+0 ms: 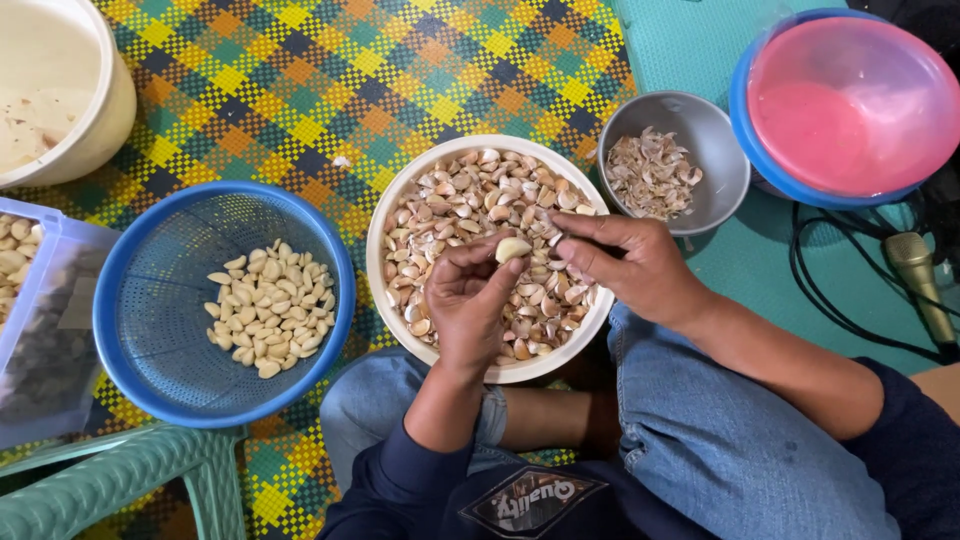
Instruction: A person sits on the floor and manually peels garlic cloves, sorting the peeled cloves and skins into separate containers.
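Observation:
My left hand (468, 300) holds a pale garlic clove (513, 248) between thumb and fingers, over a white bowl (378, 222) full of unpeeled cloves. Beside it, my right hand (630, 262) pinches something small and dark at its fingertips near the clove; whether it is a blade or a bit of skin I cannot tell. Both hands hover above the bowl's right half. Left of the bowl, a blue perforated basket (160, 290) holds a small pile of peeled cloves (272, 308).
A grey metal bowl (716, 130) of garlic skins sits upper right, next to a pink-lidded blue container (850, 100). A cream tub (60, 90) and clear box (40, 320) are at left. A green plastic chair (120, 480), black cables and a microphone (918, 275) lie nearby.

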